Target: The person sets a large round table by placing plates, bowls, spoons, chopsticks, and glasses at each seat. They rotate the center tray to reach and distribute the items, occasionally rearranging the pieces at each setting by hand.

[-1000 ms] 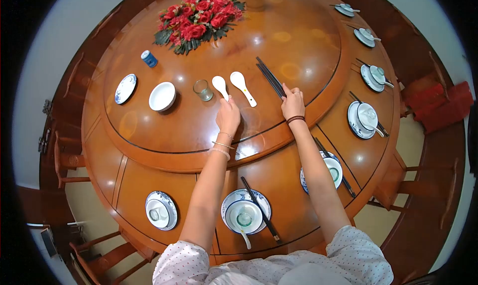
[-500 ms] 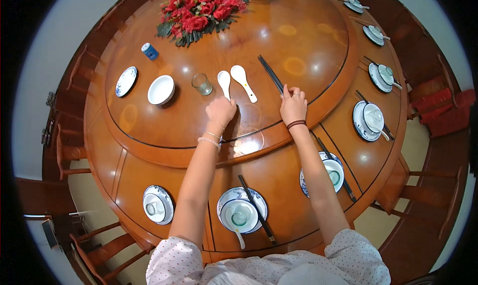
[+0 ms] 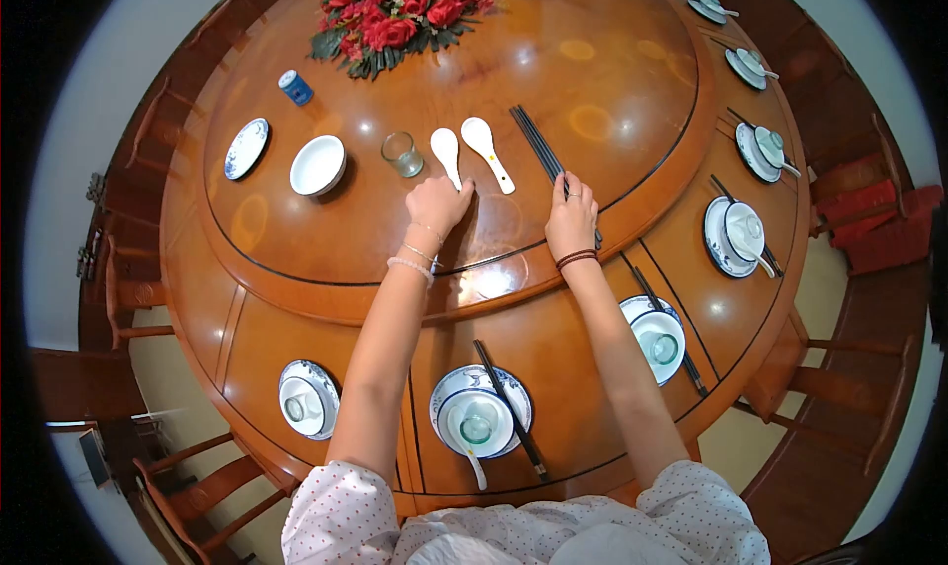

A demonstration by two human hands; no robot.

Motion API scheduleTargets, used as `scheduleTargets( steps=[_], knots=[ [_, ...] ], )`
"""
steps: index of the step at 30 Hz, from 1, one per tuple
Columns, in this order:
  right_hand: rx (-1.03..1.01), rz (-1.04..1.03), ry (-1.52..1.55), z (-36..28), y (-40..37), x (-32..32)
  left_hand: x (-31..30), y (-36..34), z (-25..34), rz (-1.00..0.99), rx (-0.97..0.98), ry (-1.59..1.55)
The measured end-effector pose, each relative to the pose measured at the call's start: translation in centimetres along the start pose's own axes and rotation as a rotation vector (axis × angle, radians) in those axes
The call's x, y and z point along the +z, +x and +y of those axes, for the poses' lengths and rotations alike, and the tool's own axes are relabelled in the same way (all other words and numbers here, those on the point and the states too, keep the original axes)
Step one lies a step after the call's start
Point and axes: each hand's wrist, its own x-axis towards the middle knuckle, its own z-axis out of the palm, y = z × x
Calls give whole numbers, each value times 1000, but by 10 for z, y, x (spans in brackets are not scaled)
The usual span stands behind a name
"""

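Note:
My left hand (image 3: 438,205) is closed at the handle end of a white spoon (image 3: 445,153) on the turntable (image 3: 395,254); its fingertips hide that end. Beside it lies a second white spoon (image 3: 483,148), untouched. My right hand (image 3: 573,215) rests with closed fingers over the lower part of several dark chopsticks (image 3: 535,139), whose other ends point away from me. A glass (image 3: 402,154) stands left of the spoons, followed by a white bowl (image 3: 318,166) and a blue-patterned plate (image 3: 247,148).
A blue can (image 3: 295,88) and red flowers (image 3: 395,17) stand farther back on the turntable. Place settings line the outer table, including a plate with bowl and glass (image 3: 481,413) near me. Wooden chairs (image 3: 202,496) surround it.
My right hand has shifted slightly left and down along the chopsticks, and their lower ends now show beside it. My left hand has moved up slightly. The whole view has shifted a little.

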Motion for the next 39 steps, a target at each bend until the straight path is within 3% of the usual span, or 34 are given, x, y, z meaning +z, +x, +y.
scheduleTargets(
  steps=[4,6,9,27,31,33,37,39],
  knots=[
    [9,-3,9,-8,2,2,-5,-5,11,128,-10,33],
    [11,-5,10,-12,1,2,-3,-7,18,347,115,-2],
    [13,-14,34,-19,1,0,4,-7,26,389,193,-93],
    [40,-13,-7,-20,-16,-33,9,-5,43,252,157,-185],
    [40,20,180,-40,-62,-72,-9,-102,13,387,299,-438],
    [-35,-47,506,-63,-95,-91,1,-170,-14,370,301,-549],
    [-54,-376,693,-145,-158,-128,21,-306,-88,498,45,-644],
    [-115,-458,791,-192,-185,-126,15,-361,-124,496,-210,-694]
  ],
)
